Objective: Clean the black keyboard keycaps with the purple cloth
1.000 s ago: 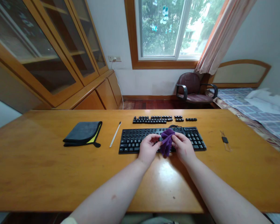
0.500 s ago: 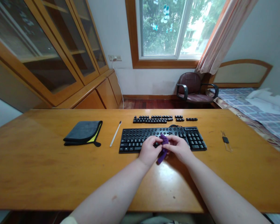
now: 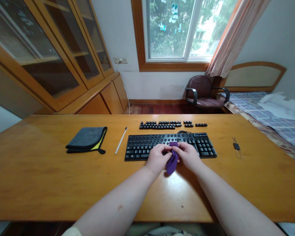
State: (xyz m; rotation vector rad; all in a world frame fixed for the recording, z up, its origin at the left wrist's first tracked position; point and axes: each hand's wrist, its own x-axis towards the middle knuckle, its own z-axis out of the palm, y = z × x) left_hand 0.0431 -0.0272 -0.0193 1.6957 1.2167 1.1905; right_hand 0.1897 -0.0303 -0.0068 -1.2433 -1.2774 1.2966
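Your left hand (image 3: 157, 158) and right hand (image 3: 188, 155) both pinch the purple cloth (image 3: 172, 161) (fingers closed) just above the black keyboard (image 3: 142, 146), front edge.

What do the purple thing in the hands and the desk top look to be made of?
Purple cloth: soft fabric, matte; it droops and folds between left hand and right hand. Desk: apparently varnished wood, orange-brown grain with glossy window glare; possibly veneer.
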